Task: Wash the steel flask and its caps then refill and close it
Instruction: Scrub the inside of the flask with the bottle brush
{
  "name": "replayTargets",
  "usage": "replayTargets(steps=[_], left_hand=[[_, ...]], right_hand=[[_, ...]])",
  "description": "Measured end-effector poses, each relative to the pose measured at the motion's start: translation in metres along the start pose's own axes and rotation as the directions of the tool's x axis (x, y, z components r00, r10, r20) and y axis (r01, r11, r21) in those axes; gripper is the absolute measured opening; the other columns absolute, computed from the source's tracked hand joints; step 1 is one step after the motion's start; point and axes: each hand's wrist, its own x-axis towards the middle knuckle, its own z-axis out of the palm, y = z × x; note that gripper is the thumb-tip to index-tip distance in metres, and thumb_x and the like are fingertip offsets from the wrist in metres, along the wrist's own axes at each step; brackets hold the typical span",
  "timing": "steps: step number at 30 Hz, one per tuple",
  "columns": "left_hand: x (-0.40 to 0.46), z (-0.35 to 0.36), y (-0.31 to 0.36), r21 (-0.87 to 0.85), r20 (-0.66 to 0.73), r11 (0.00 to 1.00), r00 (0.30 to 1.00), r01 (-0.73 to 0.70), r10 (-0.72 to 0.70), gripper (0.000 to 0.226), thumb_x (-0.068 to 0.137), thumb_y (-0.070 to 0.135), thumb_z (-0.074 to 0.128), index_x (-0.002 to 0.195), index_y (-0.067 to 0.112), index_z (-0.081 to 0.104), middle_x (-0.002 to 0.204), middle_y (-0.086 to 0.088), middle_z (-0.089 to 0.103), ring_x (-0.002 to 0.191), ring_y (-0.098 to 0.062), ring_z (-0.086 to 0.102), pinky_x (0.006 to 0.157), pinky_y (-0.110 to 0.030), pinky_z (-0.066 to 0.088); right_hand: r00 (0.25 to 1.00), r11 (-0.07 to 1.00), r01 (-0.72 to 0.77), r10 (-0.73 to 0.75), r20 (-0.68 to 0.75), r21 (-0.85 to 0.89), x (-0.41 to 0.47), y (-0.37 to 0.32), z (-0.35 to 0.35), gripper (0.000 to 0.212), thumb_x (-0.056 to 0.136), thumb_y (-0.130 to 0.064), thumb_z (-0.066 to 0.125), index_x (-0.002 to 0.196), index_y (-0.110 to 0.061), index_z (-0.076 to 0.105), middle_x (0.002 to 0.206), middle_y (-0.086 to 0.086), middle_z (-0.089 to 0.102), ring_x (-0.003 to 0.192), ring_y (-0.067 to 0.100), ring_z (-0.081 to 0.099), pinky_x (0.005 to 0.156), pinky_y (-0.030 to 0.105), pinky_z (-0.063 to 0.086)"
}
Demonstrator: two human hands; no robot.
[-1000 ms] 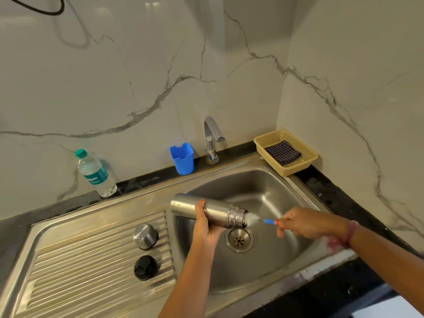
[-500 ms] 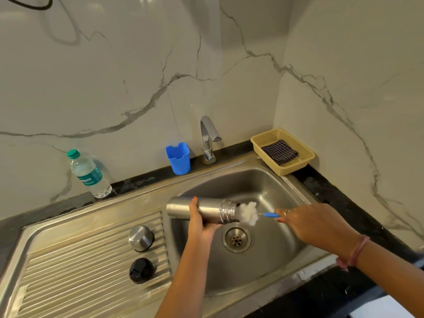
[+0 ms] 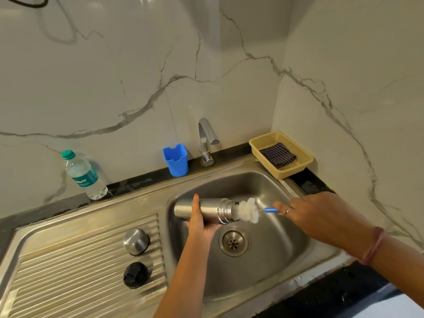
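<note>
We scrub the inside of the steel flask (image 3: 206, 211) over the sink (image 3: 263, 267).

In the head view our left hand (image 3: 199, 222) holds the flask on its side above the drain, and our right hand (image 3: 305, 211) pinches the blue handle of the bottle brush (image 3: 247, 210), its white bristles at the mouth. We should keep brush and neck in one line. The flask is plain brushed steel with a threaded neck; the steel cap (image 3: 135, 241) and the black cap (image 3: 135, 274) wait on the drainboard.

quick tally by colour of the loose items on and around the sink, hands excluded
Steel: 2, flask, steel cap
Black: 1, black cap
Blue: 2, cup, brush handle
Yellow: 1, basket
Dark checked: 1, cloth
Clear: 1, water bottle
Total: 8
</note>
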Motion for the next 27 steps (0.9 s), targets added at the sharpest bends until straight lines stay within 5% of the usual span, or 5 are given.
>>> replayTargets(steps=[9, 12, 14, 19, 27], left_hand=[[0.002, 0.015, 0.007, -0.015, 0.022, 0.997, 0.997, -0.076, 0.076, 0.094, 0.071, 0.023, 0.086, 0.148, 0.026, 0.032, 0.127, -0.019, 0.059, 0.106, -0.041, 0.063, 0.089, -0.069, 0.049], [0.007, 0.015, 0.007, -0.026, 0.028, 0.995, 0.995, -0.097, 0.097, 0.089, 0.077, 0.023, 0.083, 0.149, 0.026, 0.03, 0.127, -0.019, 0.058, 0.108, -0.04, 0.062, 0.093, -0.067, 0.049], [0.009, 0.013, 0.01, -0.043, 0.026, 0.994, 0.994, -0.105, 0.106, 0.09, 0.077, 0.024, 0.082, 0.149, 0.027, 0.029, 0.126, -0.018, 0.058, 0.106, -0.04, 0.063, 0.087, -0.065, 0.053], [0.019, 0.005, 0.024, -0.062, 0.004, 0.99, 0.992, -0.123, 0.124, 0.089, 0.078, 0.024, 0.081, 0.149, 0.024, 0.028, 0.129, -0.018, 0.057, 0.105, -0.038, 0.063, 0.06, -0.058, 0.057], [0.014, 0.019, 0.022, -0.06, 0.023, 0.991, 0.992, -0.123, 0.124, 0.094, 0.07, 0.027, 0.087, 0.146, 0.026, 0.033, 0.127, -0.019, 0.06, 0.108, -0.041, 0.064, 0.083, -0.071, 0.05]], right_hand=[[0.994, 0.992, -0.098, 0.093, 0.063, 0.079, 0.002, -0.003, -0.007, 0.036, 0.06, -0.032, 0.088, 0.092, -0.021, 0.078, 0.036, -0.001, 0.036, 0.033, 0.008, 0.002, 0.043, 0.016, -0.008], [0.979, 0.992, -0.124, 0.117, 0.169, 0.034, 0.001, 0.0, -0.007, 0.043, 0.101, -0.045, 0.032, 0.138, -0.029, 0.046, 0.059, -0.006, 0.037, 0.042, 0.007, 0.027, 0.042, 0.019, 0.013], [0.963, 0.984, -0.171, 0.157, 0.221, 0.047, -0.003, 0.007, -0.011, 0.047, 0.102, -0.046, 0.018, 0.142, -0.032, 0.038, 0.061, -0.007, 0.035, 0.048, 0.007, 0.036, 0.044, 0.019, 0.025], [0.898, 0.895, -0.374, 0.282, 0.339, 0.245, -0.014, 0.029, -0.009, 0.041, 0.098, -0.054, 0.029, 0.127, -0.038, 0.054, 0.064, -0.008, 0.05, 0.055, 0.005, 0.049, 0.062, 0.019, 0.047], [0.904, 0.933, -0.332, 0.273, 0.328, 0.138, -0.022, 0.034, -0.018, 0.045, 0.098, -0.055, 0.024, 0.127, -0.037, 0.053, 0.062, -0.01, 0.045, 0.051, 0.006, 0.045, 0.065, 0.02, 0.05]])
